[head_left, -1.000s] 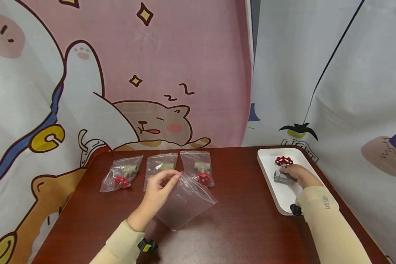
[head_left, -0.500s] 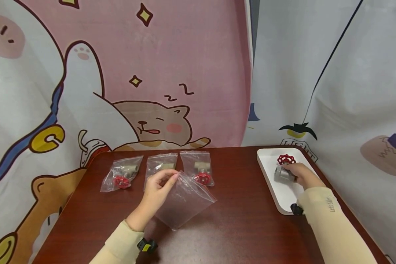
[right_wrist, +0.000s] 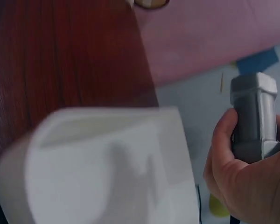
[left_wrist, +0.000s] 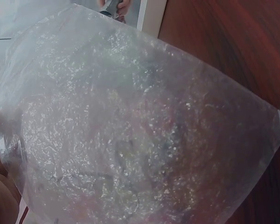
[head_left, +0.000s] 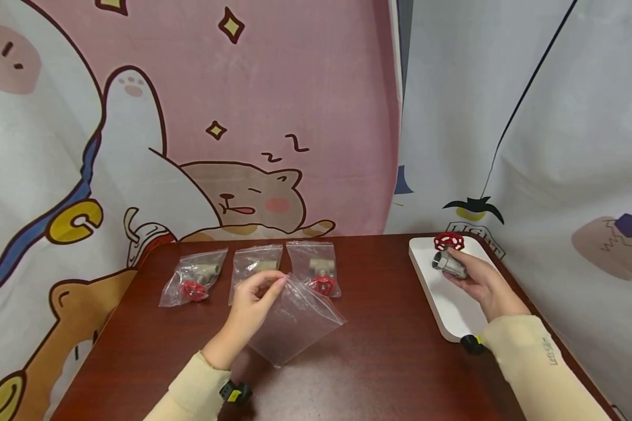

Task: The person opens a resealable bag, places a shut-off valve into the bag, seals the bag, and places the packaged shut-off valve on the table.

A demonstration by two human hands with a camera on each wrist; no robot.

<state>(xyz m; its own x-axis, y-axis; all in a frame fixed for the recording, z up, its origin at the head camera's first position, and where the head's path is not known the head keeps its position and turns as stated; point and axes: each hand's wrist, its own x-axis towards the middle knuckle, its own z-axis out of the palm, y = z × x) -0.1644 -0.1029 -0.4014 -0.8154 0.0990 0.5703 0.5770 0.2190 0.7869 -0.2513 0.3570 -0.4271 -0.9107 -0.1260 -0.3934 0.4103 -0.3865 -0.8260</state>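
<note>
My left hand [head_left: 253, 301] pinches a clear zip bag [head_left: 295, 327] at its top edge between thumb and fingers, and the bag hangs flat with nothing inside. In the left wrist view the bag [left_wrist: 121, 130] fills most of the picture. At the right, my right hand [head_left: 481, 283] grips a gate valve [head_left: 451, 266] with a silvery metal body and a red handwheel [head_left: 449, 241], held above the white tray [head_left: 453, 313]. The right wrist view shows the valve body [right_wrist: 254, 112] between thumb and fingers, its handwheel hidden there.
Along the table's back lie three bagged valves: a left bag [head_left: 195, 279], a middle bag [head_left: 258, 254] partly behind my left hand, and a right bag [head_left: 323, 272]. A printed curtain [head_left: 337, 117] hangs right behind the table [head_left: 390, 362].
My right hand has lifted the valve up from the tray and turned it, so its open pipe end faces left. The left hand and its bag have stayed nearly still.
</note>
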